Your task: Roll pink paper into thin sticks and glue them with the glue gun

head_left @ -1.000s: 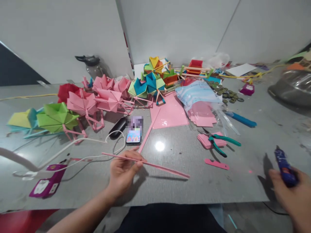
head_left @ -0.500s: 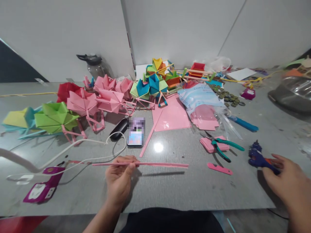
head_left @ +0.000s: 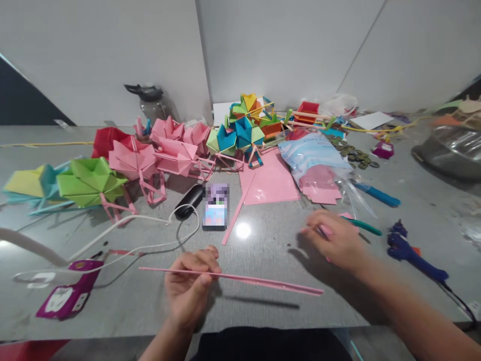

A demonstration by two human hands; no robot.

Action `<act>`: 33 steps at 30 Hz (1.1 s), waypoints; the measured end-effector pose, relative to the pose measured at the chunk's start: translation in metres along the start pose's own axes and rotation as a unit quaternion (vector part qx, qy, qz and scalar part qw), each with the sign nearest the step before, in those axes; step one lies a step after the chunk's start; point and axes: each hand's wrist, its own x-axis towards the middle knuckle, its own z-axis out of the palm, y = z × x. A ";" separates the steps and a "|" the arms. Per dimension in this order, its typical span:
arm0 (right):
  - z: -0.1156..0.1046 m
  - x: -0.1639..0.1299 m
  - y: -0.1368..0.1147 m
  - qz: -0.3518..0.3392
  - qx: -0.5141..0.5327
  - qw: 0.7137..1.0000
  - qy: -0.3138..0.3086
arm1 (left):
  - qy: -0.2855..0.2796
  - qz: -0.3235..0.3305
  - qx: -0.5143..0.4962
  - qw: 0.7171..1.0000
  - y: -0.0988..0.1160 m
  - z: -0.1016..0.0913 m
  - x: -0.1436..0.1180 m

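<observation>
My left hand [head_left: 191,286] pinches a long, thin, folded pink paper strip [head_left: 270,285] between thumb and fingers, just above the table. The strip's right end tilts downward. My right hand [head_left: 334,238] hovers, loosely curled and slightly blurred, over pliers with green handles [head_left: 364,226] and a stack of pink paper, hiding most of both. Pink shows through the gap between its thumb and fingers, and I see nothing held there. A dark blue glue gun [head_left: 415,255] lies farther right, apart from the hand.
Folded paper flower-like pieces, such as a green one [head_left: 92,183], crowd the left and back. A phone [head_left: 215,206], a black case [head_left: 190,201], a white cable and a purple device [head_left: 71,291] lie nearby. Pink sheets [head_left: 268,183] and a plastic bag [head_left: 313,150] sit behind.
My right hand has let go of the glue gun and moved left over the pliers. The pink strip in my left hand has come slightly nearer, its right end swinging toward me.
</observation>
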 end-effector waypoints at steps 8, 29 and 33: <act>0.105 0.112 -0.068 -0.081 -0.042 0.956 -0.278 | -0.019 0.032 -0.014 0.999 0.000 -0.002 0.000; -0.003 0.004 -0.016 0.118 0.295 0.921 -0.224 | 0.006 -0.032 0.072 0.997 -0.001 -0.001 0.001; -0.014 -0.038 -0.006 0.143 0.251 0.942 -0.173 | 0.031 -0.041 0.128 0.990 -0.005 0.001 0.003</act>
